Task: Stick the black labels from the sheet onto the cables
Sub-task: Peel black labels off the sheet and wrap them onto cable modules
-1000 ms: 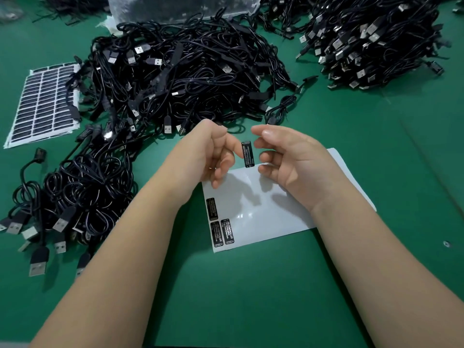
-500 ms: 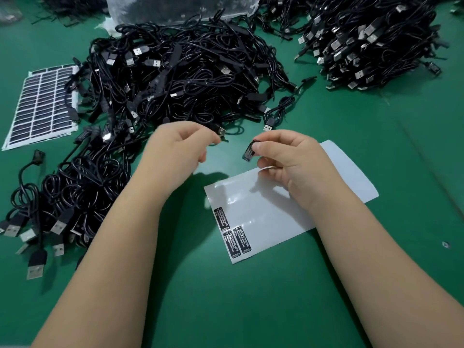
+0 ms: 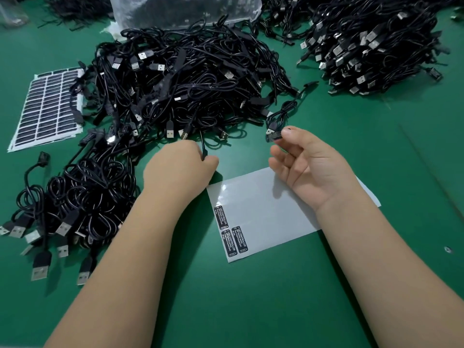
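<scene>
My right hand (image 3: 303,164) pinches one peeled black label (image 3: 274,136) between thumb and fingertip, above the far edge of the white backing sheet (image 3: 263,204). That sheet lies on the green table and carries three black labels (image 3: 229,232) at its left end. My left hand (image 3: 180,167) grips a thin black cable (image 3: 203,144) that runs out of the big tangled pile of USB cables (image 3: 185,79) just beyond it.
A full sheet of black labels (image 3: 45,109) lies at far left. Another cable heap (image 3: 75,197) sits near left, a neater stack of cables (image 3: 371,43) far right, and a plastic bag (image 3: 180,8) at the back. Green table (image 3: 251,297) stretches in front.
My left hand let go of the label and moved left to take a cable from the pile. My right hand took the label and lifted it farther from me.
</scene>
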`<state>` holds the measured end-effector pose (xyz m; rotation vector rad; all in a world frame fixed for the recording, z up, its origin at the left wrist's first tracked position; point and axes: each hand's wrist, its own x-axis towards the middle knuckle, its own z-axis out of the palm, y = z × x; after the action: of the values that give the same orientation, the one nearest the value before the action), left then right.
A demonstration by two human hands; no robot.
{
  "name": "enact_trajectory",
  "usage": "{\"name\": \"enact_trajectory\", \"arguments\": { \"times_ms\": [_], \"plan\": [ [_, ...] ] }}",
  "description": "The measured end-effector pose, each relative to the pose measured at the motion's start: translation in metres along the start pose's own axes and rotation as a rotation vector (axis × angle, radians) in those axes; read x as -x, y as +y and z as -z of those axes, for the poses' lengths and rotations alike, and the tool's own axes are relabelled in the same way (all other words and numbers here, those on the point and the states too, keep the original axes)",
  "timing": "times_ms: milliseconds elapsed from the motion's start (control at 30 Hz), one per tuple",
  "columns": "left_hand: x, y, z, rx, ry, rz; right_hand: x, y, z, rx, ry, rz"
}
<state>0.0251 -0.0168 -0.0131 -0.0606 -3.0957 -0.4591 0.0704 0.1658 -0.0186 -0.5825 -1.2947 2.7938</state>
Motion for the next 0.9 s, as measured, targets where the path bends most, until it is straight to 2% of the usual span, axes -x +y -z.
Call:
{"name": "enact_trajectory", "arguments": {
  "times_ms": [67,200,400,467,567,633,700,800,900],
  "plan": [
    [0.005,0.003,0.002,0.064,0.028,-0.051,0.0,0.0,0.0,-0.049,0.019,-0.019],
    [0.019,0.013,0.012,0.172,0.198,-0.209,-0.003,0.002,-0.001,-0.14,0.034,-0.047],
    [0.046,0.03,0.014,0.451,0.528,-0.795,-0.004,0.003,0.0,-0.275,-0.004,-0.062],
    [0.044,0.032,0.011,0.524,0.574,-0.867,-0.004,0.003,0.0,-0.297,-0.014,-0.071],
    [0.037,0.03,0.009,0.604,0.405,-0.69,-0.004,0.002,-0.001,-0.311,-0.005,-0.079],
    [0.029,0.026,0.005,0.519,0.257,-0.553,-0.004,0.002,-0.001,-0.304,0.0,-0.077],
    [0.02,0.021,-0.001,0.358,0.086,-0.498,-0.003,0.002,-0.001,-0.317,0.0,-0.079],
    [0.015,0.015,-0.005,0.125,-0.086,-0.609,-0.003,0.0,0.001,-0.364,-0.014,-0.081],
    [0.017,0.011,-0.002,0.172,-0.194,-0.668,-0.003,0.0,0.001,-0.396,-0.006,-0.083]
  ]
}}
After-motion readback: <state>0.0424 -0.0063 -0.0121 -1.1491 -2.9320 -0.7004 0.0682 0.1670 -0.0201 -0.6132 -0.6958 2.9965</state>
